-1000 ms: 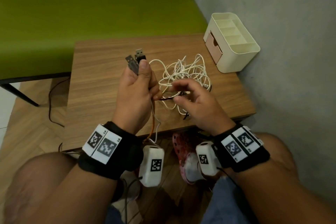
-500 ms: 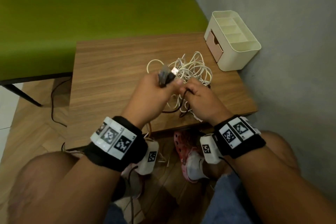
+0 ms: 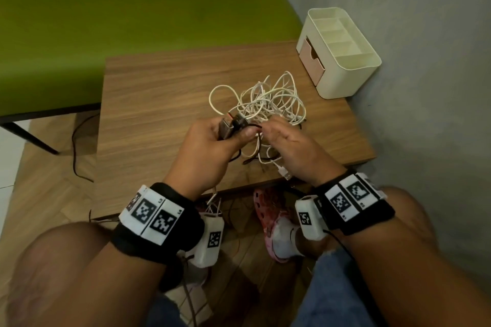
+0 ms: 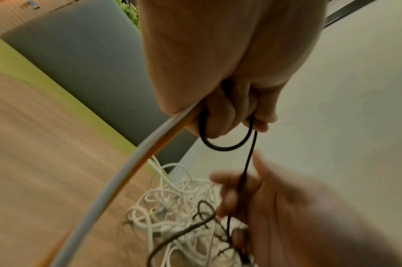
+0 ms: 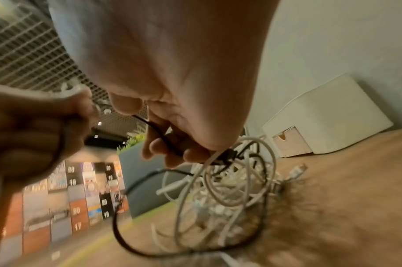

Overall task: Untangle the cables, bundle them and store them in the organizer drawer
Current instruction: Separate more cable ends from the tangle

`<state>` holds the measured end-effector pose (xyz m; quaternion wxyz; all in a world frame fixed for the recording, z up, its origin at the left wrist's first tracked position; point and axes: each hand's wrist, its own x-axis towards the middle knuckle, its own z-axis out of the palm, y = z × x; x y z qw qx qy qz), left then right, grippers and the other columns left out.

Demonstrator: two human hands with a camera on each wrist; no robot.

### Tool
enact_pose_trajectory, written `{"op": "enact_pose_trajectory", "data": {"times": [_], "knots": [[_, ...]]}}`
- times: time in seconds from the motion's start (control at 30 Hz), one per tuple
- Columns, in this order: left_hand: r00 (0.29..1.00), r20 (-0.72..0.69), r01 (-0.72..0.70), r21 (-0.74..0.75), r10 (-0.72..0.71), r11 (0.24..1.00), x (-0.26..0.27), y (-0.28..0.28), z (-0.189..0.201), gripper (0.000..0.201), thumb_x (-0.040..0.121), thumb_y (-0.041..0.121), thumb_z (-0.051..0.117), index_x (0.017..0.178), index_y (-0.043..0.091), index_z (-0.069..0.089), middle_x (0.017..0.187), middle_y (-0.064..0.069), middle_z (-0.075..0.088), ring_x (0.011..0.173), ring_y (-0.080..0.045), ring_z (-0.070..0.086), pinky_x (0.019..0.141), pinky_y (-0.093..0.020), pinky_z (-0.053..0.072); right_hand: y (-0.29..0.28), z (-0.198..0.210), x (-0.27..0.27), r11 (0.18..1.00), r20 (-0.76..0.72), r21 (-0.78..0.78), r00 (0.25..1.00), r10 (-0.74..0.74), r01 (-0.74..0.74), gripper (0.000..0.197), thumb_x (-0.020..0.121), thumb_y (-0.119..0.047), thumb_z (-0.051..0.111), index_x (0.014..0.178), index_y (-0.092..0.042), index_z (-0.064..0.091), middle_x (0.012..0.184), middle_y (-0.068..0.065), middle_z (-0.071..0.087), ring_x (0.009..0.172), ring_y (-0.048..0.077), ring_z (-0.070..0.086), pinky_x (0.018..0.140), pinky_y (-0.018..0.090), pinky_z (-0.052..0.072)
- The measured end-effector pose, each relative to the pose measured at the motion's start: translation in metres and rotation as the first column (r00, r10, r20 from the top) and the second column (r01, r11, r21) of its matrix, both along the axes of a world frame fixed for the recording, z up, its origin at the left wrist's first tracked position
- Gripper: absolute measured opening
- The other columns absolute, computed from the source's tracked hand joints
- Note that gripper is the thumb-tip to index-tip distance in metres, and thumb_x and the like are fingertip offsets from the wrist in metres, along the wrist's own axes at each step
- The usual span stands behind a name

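A tangle of white cables (image 3: pixel 268 101) (image 4: pixel 179 213) (image 5: pixel 227 191) lies on the wooden table (image 3: pixel 159 93). My left hand (image 3: pixel 212 148) (image 4: pixel 227 101) grips a bunch of cable ends, with two USB plugs (image 3: pixel 231 126) sticking out above the thumb and a white and an orange cable (image 4: pixel 136 168) trailing down. A thin black cable (image 4: pixel 247 162) (image 5: pixel 158 133) runs from it to my right hand (image 3: pixel 287 146) (image 5: pixel 172 140), whose curled fingers pinch it just beside the left thumb, above the tangle's near edge. The cream organizer (image 3: pixel 342 53) (image 5: pixel 327 119) has a pink drawer (image 3: pixel 310 61).
The organizer stands at the table's far right corner against the grey wall (image 3: pixel 411 61). A green bench (image 3: pixel 132 21) runs behind the table. A loose white USB plug (image 3: pixel 285 172) lies near the front edge. My knees and a pink shoe (image 3: pixel 268 215) are below.
My left hand came down from chest height with the plugs and moved right towards the tangle. My right hand closed in beside it, still pinching the black cable.
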<state>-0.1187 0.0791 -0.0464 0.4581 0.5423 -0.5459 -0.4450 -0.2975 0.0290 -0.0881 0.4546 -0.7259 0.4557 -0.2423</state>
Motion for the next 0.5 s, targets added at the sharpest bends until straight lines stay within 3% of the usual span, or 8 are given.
{"op": "enact_pose_trajectory", "data": {"times": [0.07,0.13,0.17,0.23,0.33,0.4,0.5], "knots": [[0.999,-0.037,0.008,-0.049,-0.01,0.999,0.003,0.004,0.012,0.016,0.089,0.013,0.063,0.074,0.009,0.063,0.041,0.019,0.047,0.039,0.004,0.041,0.045,-0.009,0.031,-0.001,-0.013,-0.004,1.0,-0.122,-0.004,0.992,0.011,-0.012,0.033,0.101,-0.051,0.034,0.103,-0.037,0.063,0.096,-0.018,0.056,0.094,0.001,0.054,0.087,0.032,0.045],[1.0,-0.017,-0.003,-0.07,0.002,0.998,0.01,0.005,0.017,0.019,0.093,0.012,0.06,0.074,0.007,0.062,0.042,0.019,0.048,0.04,0.005,0.043,0.046,-0.008,0.032,-0.005,-0.019,-0.009,1.0,-0.188,0.004,0.982,-0.029,0.03,0.031,0.103,-0.045,0.037,0.101,-0.032,0.064,0.098,-0.015,0.06,0.096,0.007,0.058,0.089,0.037,0.049],[1.0,0.01,-0.024,-0.062,0.025,0.998,0.014,0.005,0.016,0.021,0.094,0.014,0.06,0.074,0.006,0.062,0.042,0.019,0.048,0.04,0.004,0.043,0.047,-0.011,0.032,-0.007,-0.019,-0.011,0.998,-0.197,0.0,0.979,-0.056,0.057,0.029,0.104,-0.043,0.039,0.1,-0.03,0.065,0.097,-0.012,0.061,0.094,0.007,0.059,0.087,0.036,0.05],[0.989,0.117,-0.093,-0.012,0.094,0.996,0.025,0.001,0.006,0.024,0.094,0.024,0.062,0.078,0.007,0.066,0.046,0.016,0.051,0.044,0.001,0.044,0.05,-0.018,0.033,-0.01,-0.014,-0.011,0.99,-0.153,-0.053,0.979,-0.138,0.131,0.023,0.103,-0.036,0.045,0.098,-0.027,0.065,0.094,-0.01,0.063,0.086,0.0,0.057,0.078,0.021,0.048],[0.916,0.338,-0.255,0.073,0.216,0.964,0.038,-0.005,-0.014,0.028,0.093,0.034,0.063,0.074,0.013,0.066,0.057,0.006,0.054,0.049,-0.003,0.044,0.055,-0.029,0.034,-0.013,-0.005,-0.012,0.952,-0.014,-0.189,0.968,-0.249,0.242,0.011,0.098,-0.022,0.059,0.094,-0.018,0.068,0.088,-0.005,0.063,0.075,-0.004,0.054,0.065,0.007,0.04],[0.861,0.389,-0.35,-0.012,0.327,0.937,0.045,-0.009,-0.017,0.036,0.094,0.034,0.062,0.062,0.021,0.052,0.053,0.007,0.043,0.046,-0.004,0.039,0.051,-0.028,0.029,-0.016,-0.004,-0.011,0.942,-0.056,-0.269,0.973,-0.224,0.202,0.011,0.096,-0.018,0.062,0.092,-0.011,0.07,0.084,-0.011,0.058,0.076,-0.005,0.052,0.068,0.006,0.039],[0.873,0.355,-0.297,-0.157,0.334,0.942,0.046,-0.016,-0.011,0.03,0.096,0.034,0.059,0.068,0.031,0.049,0.061,0.011,0.041,0.054,-0.002,0.041,0.052,-0.02,0.029,-0.015,-0.007,-0.008,0.928,-0.156,-0.358,0.973,-0.168,0.103,0.014,0.094,-0.018,0.065,0.092,-0.007,0.072,0.086,-0.009,0.055,0.078,0.002,0.049,0.071,0.006,0.035]]}}
